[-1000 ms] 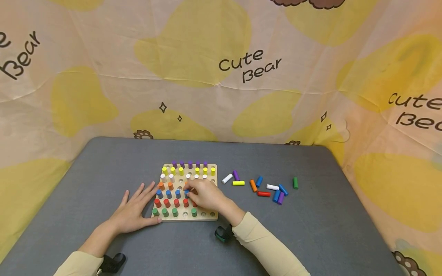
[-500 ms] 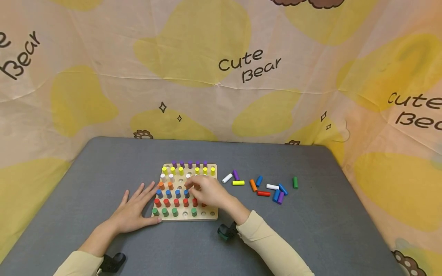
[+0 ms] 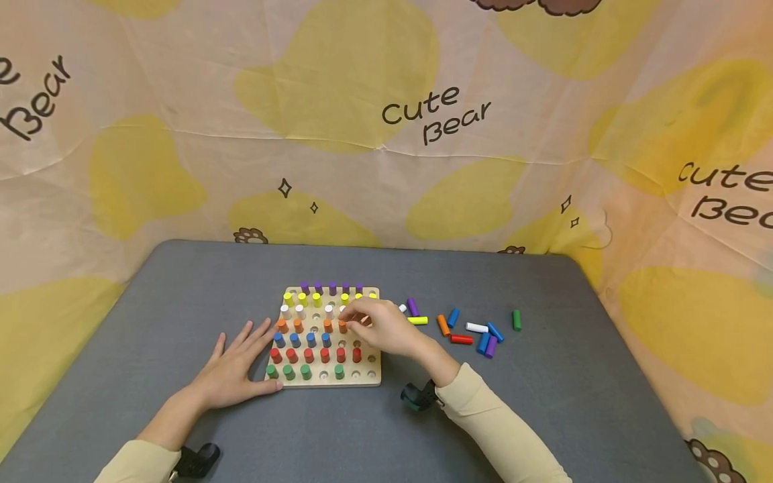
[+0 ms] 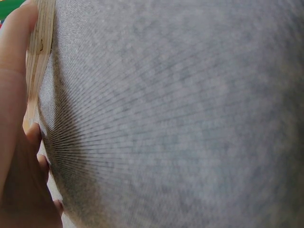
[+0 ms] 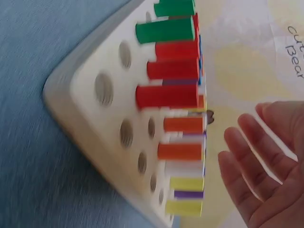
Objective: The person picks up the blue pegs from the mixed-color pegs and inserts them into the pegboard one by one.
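A wooden pegboard (image 3: 314, 382) stands on the table with upright pegs in rows of purple, yellow, white, orange, blue, red and green. My left hand (image 3: 232, 376) lies spread at its left side, the thumb (image 4: 16, 42) against the board's edge in the left wrist view. Above the right half hovers my right hand (image 3: 383, 327), its fingertips overlapping an orange peg (image 3: 342, 327) in the head view. The right wrist view shows those fingers (image 5: 256, 156) loosely bent with nothing between them, a gap away from the pegs. Part of the white and orange rows is hidden behind this hand.
Loose pegs lie right of the board: a yellow peg (image 3: 418, 320), a red peg (image 3: 461, 339), a green peg (image 3: 516, 320) and several others. Bare holes show at the board's near right corner. A printed cloth (image 3: 338, 100) hangs behind the grey table (image 3: 543, 416).
My right hand has left the blue peg in the fourth column and moved right and slightly away from me. The blue peg stays upright there. My left hand has kept its place.
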The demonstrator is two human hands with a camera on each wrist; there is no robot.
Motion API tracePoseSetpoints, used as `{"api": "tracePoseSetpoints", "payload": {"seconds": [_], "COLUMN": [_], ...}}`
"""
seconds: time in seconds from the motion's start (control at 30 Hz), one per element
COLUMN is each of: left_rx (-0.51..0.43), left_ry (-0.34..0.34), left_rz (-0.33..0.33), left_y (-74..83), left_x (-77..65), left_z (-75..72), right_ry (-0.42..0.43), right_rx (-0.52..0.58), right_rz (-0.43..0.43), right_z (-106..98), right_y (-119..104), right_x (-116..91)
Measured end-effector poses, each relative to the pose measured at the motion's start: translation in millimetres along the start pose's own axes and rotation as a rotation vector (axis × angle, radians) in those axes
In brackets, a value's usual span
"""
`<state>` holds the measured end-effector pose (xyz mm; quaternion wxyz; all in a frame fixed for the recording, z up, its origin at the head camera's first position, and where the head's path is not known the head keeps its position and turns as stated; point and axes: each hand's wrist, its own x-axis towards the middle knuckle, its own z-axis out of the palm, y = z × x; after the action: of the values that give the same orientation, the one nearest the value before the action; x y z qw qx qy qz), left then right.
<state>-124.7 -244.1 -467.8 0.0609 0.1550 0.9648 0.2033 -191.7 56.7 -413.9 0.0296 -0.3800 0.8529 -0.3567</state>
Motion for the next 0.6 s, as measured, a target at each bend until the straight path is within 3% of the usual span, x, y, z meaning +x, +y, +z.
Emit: {"api": "tracePoseSetpoints", "payload": {"seconds": [0.33, 0.6], "left_rx": [-0.006, -0.008], "left_ry": [0.0, 0.001], "left_rz": [-0.002, -0.002], "left_y": [-0.2, 0.6], "left_x": [0.5, 0.1], "left_z": [0.4, 0.2], "right_ry": [0.063, 0.088], "right_rx": [0.053, 0.071], "right_rz": [-0.015, 0.057], "right_z": [-18.2, -36.5], "right_y": [24.7, 46.1], "right_x": [-15.0, -31.7]}}
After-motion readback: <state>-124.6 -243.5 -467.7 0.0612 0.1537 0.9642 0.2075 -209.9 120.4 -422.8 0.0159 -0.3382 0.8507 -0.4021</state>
